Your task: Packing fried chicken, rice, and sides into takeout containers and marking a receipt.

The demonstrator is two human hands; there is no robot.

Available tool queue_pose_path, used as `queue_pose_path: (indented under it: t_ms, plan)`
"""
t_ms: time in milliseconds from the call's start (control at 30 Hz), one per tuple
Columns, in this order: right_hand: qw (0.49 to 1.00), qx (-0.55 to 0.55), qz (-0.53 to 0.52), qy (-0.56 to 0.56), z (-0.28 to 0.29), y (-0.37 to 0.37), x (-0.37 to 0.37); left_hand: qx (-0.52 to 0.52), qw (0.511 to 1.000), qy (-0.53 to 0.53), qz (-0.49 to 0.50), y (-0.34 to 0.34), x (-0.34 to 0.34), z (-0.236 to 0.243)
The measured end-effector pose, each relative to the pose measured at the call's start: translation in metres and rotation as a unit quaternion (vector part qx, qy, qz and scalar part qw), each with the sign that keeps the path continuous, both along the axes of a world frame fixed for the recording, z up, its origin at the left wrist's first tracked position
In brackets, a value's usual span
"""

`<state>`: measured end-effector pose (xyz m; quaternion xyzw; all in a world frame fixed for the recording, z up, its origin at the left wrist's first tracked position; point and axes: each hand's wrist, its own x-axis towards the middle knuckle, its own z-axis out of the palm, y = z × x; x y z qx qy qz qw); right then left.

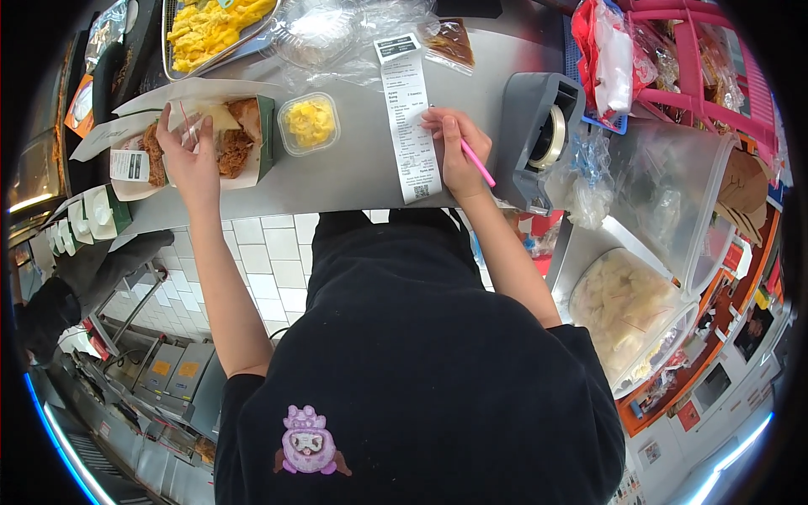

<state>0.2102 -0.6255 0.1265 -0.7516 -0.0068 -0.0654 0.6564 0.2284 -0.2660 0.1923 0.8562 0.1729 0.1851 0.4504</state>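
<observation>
My left hand (189, 156) reaches over an open paper takeout box (246, 178) at the left, fingers and thumb apart. Whether the fingertips touch the food is unclear. Inside lie brown, crusty pieces of fried chicken (233, 153), partly hidden by that hand. A white label (130, 166) is stuck on the box's front left. My right hand (465, 156) is closed around a pink pen (477, 163), resting at the right edge of a long paper receipt (406, 109). Between the hands sits a small clear tub (335, 145) of yellow, chunky food (309, 123).
A tray of yellow food (215, 38) stands at the back left, near clear plastic lids (311, 29). Behind the receipt lies a brown sauce packet (450, 44). A grey tape dispenser (526, 139) is at the right, beside clear bins (665, 194) and a pink basket (703, 105).
</observation>
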Motion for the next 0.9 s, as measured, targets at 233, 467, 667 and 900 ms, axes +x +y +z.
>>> queue_pose_path:
  t_ms: [233,467,667,900]
  plan:
    - [1.0,-0.001,-0.005,0.002,0.0,0.0,0.001,0.304,0.946,0.112,0.028,-0.005,0.0,0.011]
    - [1.0,0.005,-0.01,-0.004,0.0,0.001,0.001,0.15,0.987,-0.035,0.045,-0.003,-0.001,0.005]
    - [1.0,0.01,-0.013,-0.004,-0.002,0.001,0.001,0.185,0.978,0.066,-0.062,-0.009,0.003,0.0]
    - [1.0,0.003,-0.013,0.005,-0.002,-0.001,0.0,0.337,0.94,-0.054,-0.002,-0.02,-0.003,0.005]
